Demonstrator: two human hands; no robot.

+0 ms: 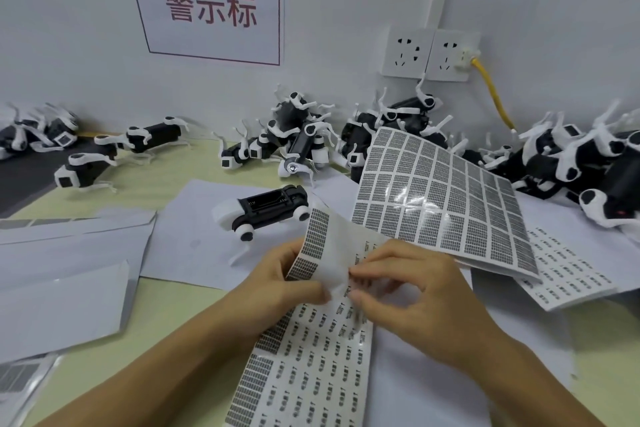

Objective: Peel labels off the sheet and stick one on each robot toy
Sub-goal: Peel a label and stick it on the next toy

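Our left hand (282,282) grips the bent-up label sheet (311,350) near centre; our right hand (412,291) pinches at a label on its fold. It could tear or stick to itself. The overturned robot dog toy (263,210) waits just beyond.

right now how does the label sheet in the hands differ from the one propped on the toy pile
The held sheet is bent upward by the left hand and right hand, and mostly carries small labels. The propped sheet is nearly flat, untouched, and full of larger dark blocks. Both are glossy white.
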